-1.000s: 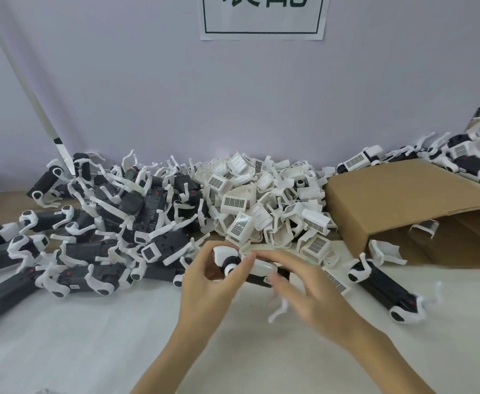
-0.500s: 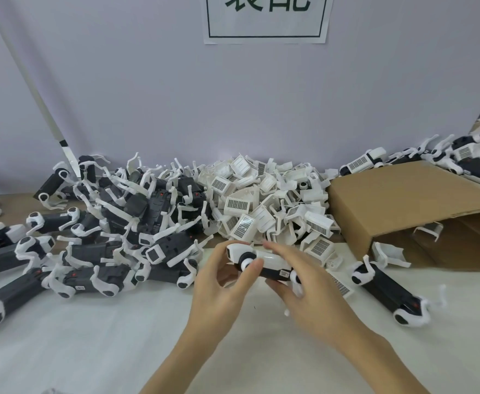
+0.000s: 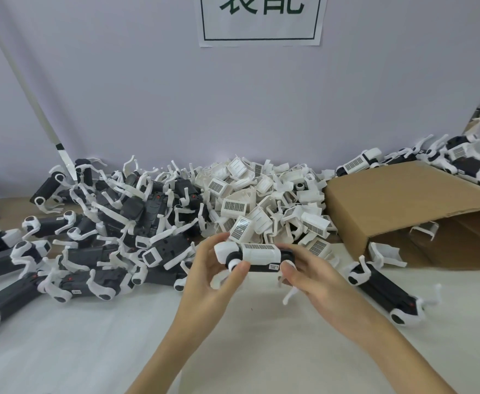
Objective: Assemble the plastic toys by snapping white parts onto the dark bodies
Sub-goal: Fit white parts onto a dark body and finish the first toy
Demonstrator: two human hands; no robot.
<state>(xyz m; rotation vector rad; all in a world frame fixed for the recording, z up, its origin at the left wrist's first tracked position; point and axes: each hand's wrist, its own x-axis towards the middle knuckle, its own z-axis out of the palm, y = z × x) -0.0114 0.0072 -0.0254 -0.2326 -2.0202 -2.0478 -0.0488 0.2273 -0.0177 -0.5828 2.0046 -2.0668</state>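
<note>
Both my hands hold one toy (image 3: pixel 257 256) above the white table, a dark body with a white cover lying along its top and white legs hanging below. My left hand (image 3: pixel 210 275) grips its left end, thumb on the round white joint. My right hand (image 3: pixel 308 277) grips its right end, fingers curled behind it. A heap of loose white covers (image 3: pixel 261 200) lies just behind the toy. Left of that is a pile of dark bodies with white legs (image 3: pixel 113 231).
A cardboard box (image 3: pixel 403 200) lies on its side at the right, with several toys (image 3: pixel 460 160) on top of it. One toy (image 3: pixel 386 294) lies on the table in front of the box. Slanted poles stand at both sides before the grey wall.
The toy has been raised and turned, so its white cover now faces up. My right hand slid from over its middle to its right end.
</note>
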